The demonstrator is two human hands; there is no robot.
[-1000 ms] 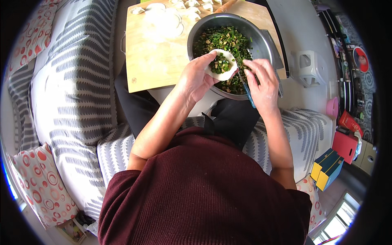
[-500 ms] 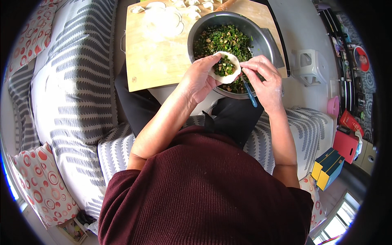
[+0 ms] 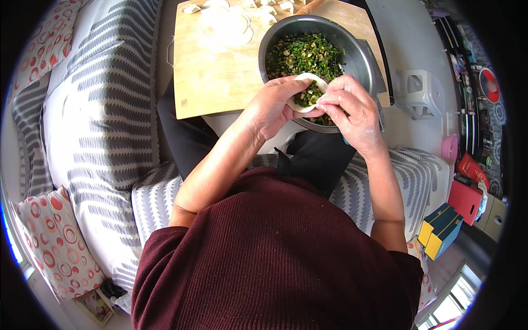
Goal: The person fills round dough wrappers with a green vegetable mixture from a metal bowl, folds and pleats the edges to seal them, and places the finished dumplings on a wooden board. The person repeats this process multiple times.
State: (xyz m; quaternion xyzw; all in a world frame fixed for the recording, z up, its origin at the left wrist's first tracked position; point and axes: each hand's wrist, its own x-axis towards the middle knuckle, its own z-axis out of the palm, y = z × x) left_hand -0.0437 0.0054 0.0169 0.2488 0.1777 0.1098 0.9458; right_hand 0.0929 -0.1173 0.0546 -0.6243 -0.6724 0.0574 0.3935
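Observation:
My left hand [image 3: 275,105] cups a round dumpling wrapper [image 3: 302,108], its thumb on the near-left rim and its fingers beneath. Chopped green filling [image 3: 308,94] lies in the middle of the wrapper. At the right edge, the fingertips of my right hand [image 3: 355,113] pinch the dough. Both hands are over the near side of a metal bowl [image 3: 358,58], which holds more chopped green and brown filling [image 3: 308,52]. A blue spoon handle [image 3: 345,141] is almost wholly hidden behind my right hand.
Under the bowl is a wooden board [image 3: 214,88] bearing overexposed flat wrappers [image 3: 245,34], several folded dumplings [image 3: 268,10] and a rolling pin [image 3: 311,6]. A flat grey metal piece [image 3: 375,69] stands against the bowl's right side. A white stool [image 3: 419,93] is farther right; a patterned sofa [image 3: 110,126] is left.
My right hand has shifted left and closed its fingertips on the wrapper's edge. The wrapper's opening looks narrower. The spoon handle, plainly visible before, is now mostly covered by my right hand.

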